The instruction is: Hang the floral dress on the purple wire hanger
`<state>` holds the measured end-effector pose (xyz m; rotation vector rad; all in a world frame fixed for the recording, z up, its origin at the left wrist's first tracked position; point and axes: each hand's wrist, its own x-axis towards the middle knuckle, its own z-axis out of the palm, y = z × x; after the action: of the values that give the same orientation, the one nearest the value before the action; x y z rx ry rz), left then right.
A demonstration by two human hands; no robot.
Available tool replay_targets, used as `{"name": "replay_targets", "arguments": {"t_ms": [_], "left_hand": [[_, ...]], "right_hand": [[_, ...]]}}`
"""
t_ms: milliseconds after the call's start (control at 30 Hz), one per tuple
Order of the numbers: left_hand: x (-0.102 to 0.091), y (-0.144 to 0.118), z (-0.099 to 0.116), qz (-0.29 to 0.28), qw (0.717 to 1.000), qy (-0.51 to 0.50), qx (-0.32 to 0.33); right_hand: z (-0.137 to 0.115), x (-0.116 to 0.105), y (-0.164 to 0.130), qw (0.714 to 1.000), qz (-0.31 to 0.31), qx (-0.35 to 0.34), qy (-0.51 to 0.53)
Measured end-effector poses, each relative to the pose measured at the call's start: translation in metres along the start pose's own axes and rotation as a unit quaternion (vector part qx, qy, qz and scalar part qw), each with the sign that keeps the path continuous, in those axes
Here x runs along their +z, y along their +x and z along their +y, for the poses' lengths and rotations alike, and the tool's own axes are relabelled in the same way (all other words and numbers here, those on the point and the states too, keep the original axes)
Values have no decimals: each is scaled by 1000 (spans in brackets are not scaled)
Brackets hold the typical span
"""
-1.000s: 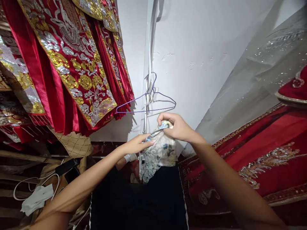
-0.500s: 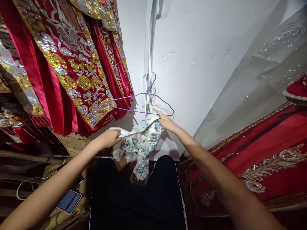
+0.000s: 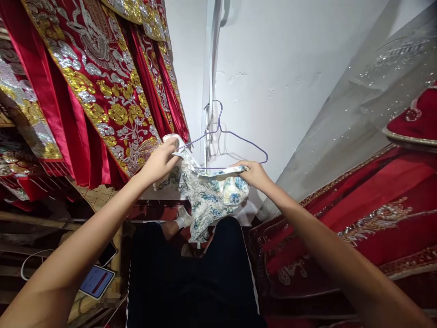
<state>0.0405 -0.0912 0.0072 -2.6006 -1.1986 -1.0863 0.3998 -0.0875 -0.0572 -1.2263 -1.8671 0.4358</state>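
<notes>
A white garment with a blue floral print (image 3: 208,196) hangs spread out between my hands, its lower end falling between my knees. My left hand (image 3: 161,160) is closed on its white edge at the left end of a purple wire hanger (image 3: 243,138). That end of the hanger is hidden by the cloth and my fingers. At the other side my right hand (image 3: 255,175) pinches the garment's top edge, just below the hanger's bare right end. The hanger's hook is up against a narrow white strip (image 3: 210,59) on the wall.
Red robes with gold and silver embroidery (image 3: 119,114) hang at the left. More beaded red cloth (image 3: 375,218) and a sheer glittery fabric (image 3: 341,118) fill the right. A lit phone (image 3: 98,281) lies on a bamboo seat (image 3: 80,305) by my left forearm.
My left hand has risen with the garment's edge to the hanger's left end. The garment is stretched wider, my right hand is farther right, and the hanger has turned and shifted right.
</notes>
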Motion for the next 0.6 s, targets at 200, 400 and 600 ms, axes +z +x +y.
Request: {"name": "replay_targets", "arguments": {"t_ms": [200,400,600], "left_hand": [[9,36,-7,6,998,-48,27],[16,39,-23,29,999,13,29],[14,32,-30,90,995,14,-35]], "right_hand": [[-42,1,-27,999,18,-11,35],[-40,-42,-28,987,139,59,51],[-57,-109,-21,964,-120,178,160]]}}
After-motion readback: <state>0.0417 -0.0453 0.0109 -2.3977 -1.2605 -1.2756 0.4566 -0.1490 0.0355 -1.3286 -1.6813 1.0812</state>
